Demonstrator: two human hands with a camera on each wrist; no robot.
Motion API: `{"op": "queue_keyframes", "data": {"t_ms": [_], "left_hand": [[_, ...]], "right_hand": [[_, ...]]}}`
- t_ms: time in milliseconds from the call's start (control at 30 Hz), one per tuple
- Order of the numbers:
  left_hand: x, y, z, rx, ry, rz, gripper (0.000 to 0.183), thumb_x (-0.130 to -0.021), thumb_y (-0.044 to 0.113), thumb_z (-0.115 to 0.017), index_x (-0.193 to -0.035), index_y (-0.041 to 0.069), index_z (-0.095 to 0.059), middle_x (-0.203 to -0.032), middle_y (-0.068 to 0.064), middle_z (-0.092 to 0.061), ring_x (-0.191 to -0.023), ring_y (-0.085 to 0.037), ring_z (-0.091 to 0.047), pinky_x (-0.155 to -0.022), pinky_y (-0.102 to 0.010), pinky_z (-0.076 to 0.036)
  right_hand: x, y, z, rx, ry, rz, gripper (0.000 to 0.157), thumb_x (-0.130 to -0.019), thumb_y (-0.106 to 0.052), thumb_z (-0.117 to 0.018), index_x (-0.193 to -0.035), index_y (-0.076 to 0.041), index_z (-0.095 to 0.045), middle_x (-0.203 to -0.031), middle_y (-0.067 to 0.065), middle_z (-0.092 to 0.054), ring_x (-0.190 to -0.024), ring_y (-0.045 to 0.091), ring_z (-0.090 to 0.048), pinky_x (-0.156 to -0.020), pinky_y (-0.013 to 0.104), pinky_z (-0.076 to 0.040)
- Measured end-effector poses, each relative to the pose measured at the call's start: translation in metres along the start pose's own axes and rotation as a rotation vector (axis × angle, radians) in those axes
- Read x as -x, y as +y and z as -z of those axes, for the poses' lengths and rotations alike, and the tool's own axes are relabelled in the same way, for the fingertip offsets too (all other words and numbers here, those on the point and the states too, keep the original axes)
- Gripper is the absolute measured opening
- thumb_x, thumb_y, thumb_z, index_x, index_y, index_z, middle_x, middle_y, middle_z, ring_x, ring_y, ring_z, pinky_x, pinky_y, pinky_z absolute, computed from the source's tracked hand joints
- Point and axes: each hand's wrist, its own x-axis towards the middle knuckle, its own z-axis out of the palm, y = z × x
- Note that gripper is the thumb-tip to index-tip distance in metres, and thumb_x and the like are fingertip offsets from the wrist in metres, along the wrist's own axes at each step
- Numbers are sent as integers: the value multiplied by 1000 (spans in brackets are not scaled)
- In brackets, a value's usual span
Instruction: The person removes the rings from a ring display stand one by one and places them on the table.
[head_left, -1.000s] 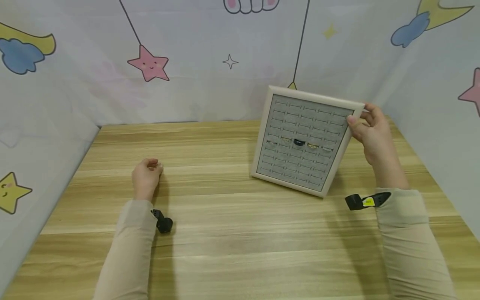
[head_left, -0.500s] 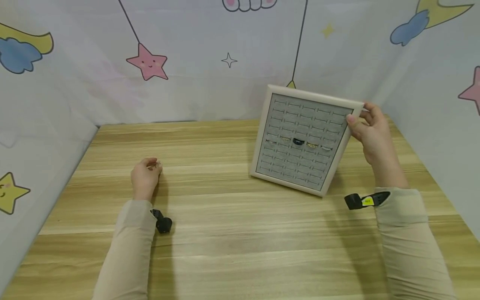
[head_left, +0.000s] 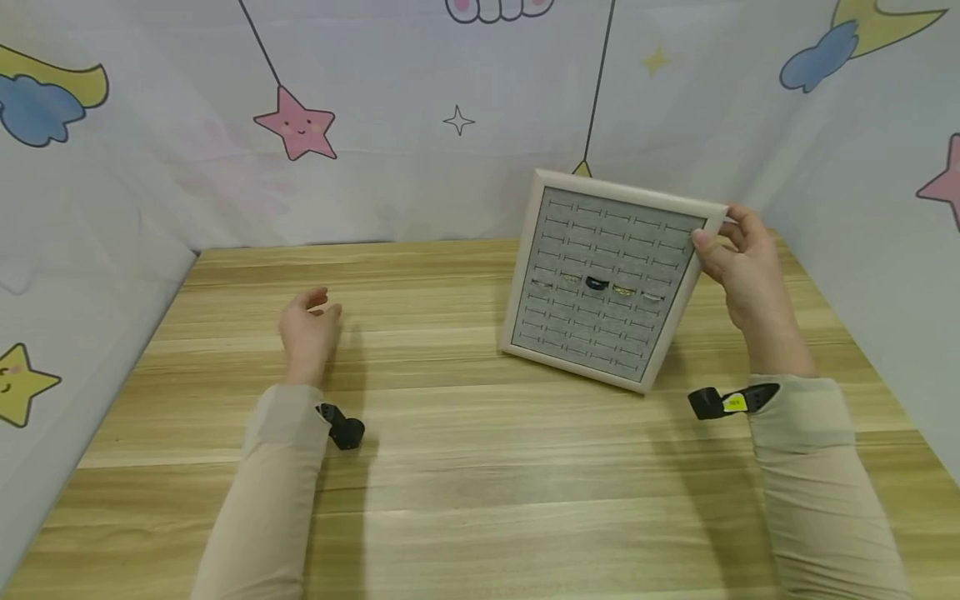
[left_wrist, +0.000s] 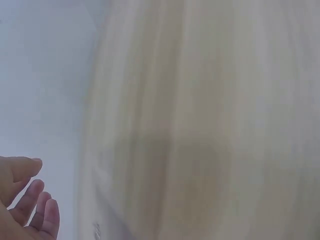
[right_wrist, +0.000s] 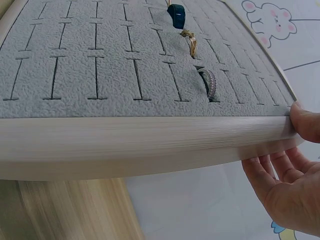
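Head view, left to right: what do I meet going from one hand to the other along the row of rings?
Left hand → left edge of the board → faint pale ring → thin gold ring → dark ring → broader gold ring → silver ring → right hand

Over the right of the table (head_left: 465, 467), a ring board (head_left: 608, 241) is held at its upper right corner by the right hand (head_left: 752, 271). Five rings (head_left: 597, 283) are set across it in one row. The left hand (head_left: 309, 335) is seen well leftward, a curtain (head_left: 412, 187) behind.
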Motion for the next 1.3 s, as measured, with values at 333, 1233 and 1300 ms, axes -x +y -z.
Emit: {"op": "queue_keyframes", "data": {"t_ms": [333, 1233, 1300], "left_hand": [[18, 55, -45, 151, -99, -141, 37, -93, 11, -60, -130, 7, -57, -131, -14, -57, -114, -28, -53, -94, -38, -48], [88, 121, -141, 113, -377, -458, 25, -90, 6, -65, -115, 3, -65, -110, -12, -67, -100, -24, -62, -88, -30, -54], [90, 121, -143, 107, -380, -450, 25, -90, 7, -65, -115, 3, -65, -110, -12, -67, -99, -24, -61, -88, -30, -53]], "right_hand": [[-1, 1, 0, -43, -8, 1, 56, -86, -20, -69, -134, -14, -39, -104, -7, -53, -86, 1, -57, -71, 10, -49], [-2, 2, 1, -78, -3, -1, 53, -87, -16, -68, -132, -15, -40, -104, -7, -53, -86, 2, -57, -71, 10, -49], [-2, 2, 0, -49, 3, 0, 55, -87, -18, -68, -134, -14, -39, -105, -7, -52, -86, 2, -57, -71, 10, -49]]}}
